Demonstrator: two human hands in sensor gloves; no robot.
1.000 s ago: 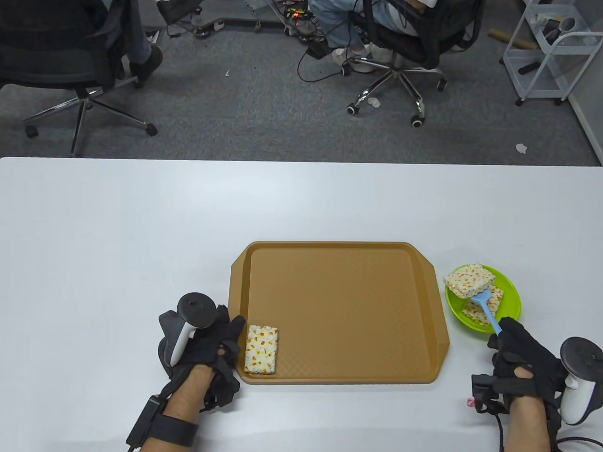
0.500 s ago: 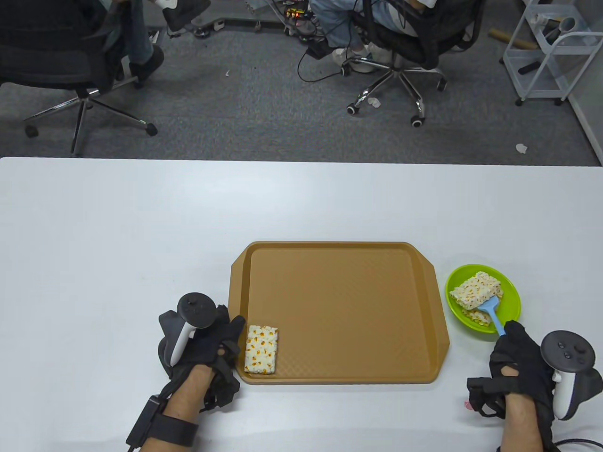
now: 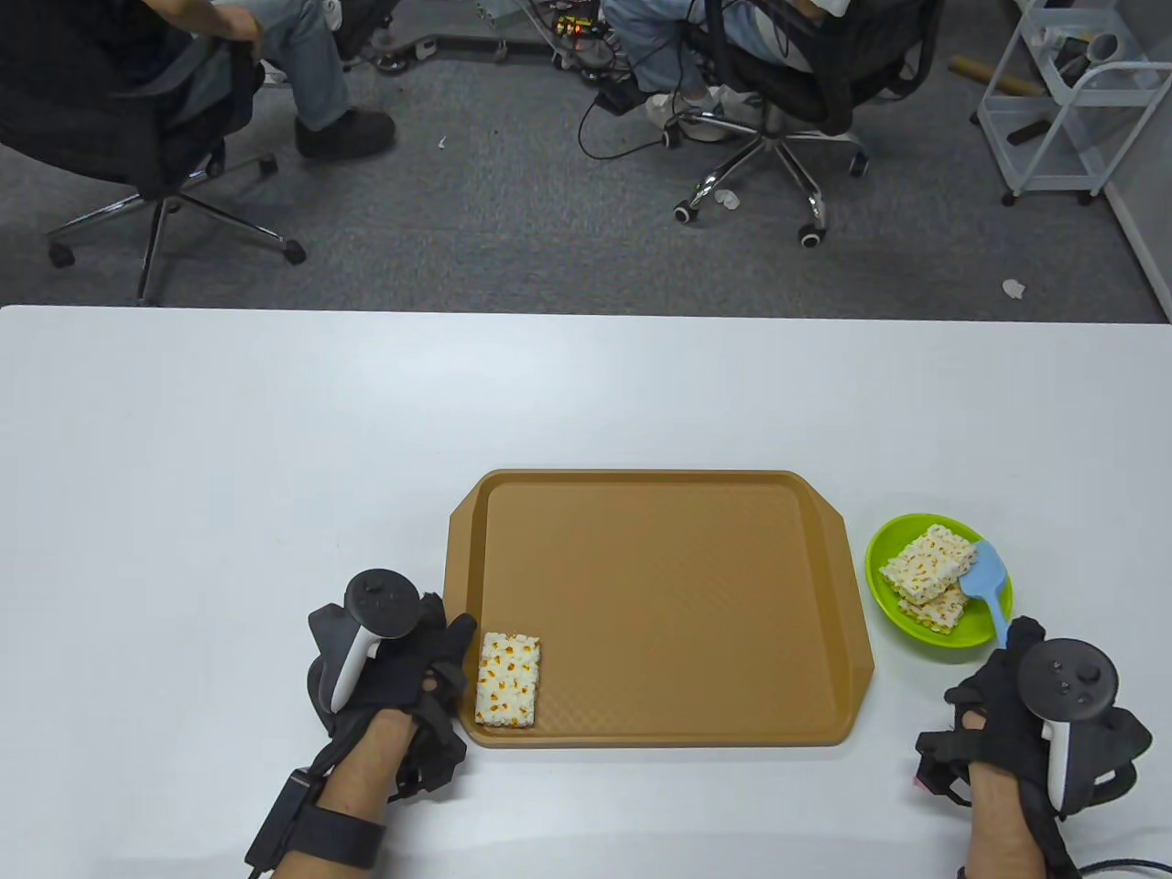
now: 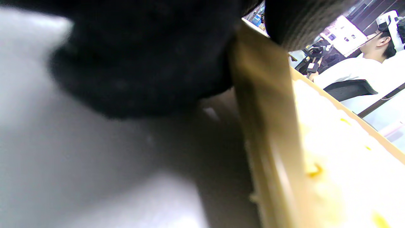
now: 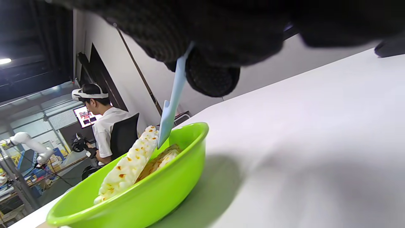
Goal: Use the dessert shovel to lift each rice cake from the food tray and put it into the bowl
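Note:
A brown food tray (image 3: 659,732) lies in the middle of the table, with one rice cake (image 3: 508,679) in its near left corner. My left hand (image 3: 453,645) holds the tray's left rim (image 4: 269,126), fingers (image 4: 142,63) against its outer side. To the tray's right stands a green bowl (image 3: 884,558) holding two stacked rice cakes, the top one (image 3: 927,560) tilted. My right hand (image 3: 1012,645) grips the handle of a light blue dessert shovel (image 3: 989,579). Its bare blade (image 5: 171,107) stands on edge in the bowl (image 5: 142,196), beside the upper cake (image 5: 126,171).
The white table (image 3: 275,458) stretches far and left of the tray. Beyond its far edge are office chairs (image 3: 769,82), seated people and a white cart (image 3: 1062,110). A small pink scrap (image 3: 916,781) lies near my right wrist.
The shovel lowered its rice cake onto the one in the bowl, then slid out to the right, bare. My right hand rolled and drew back slightly. The left hand stayed still.

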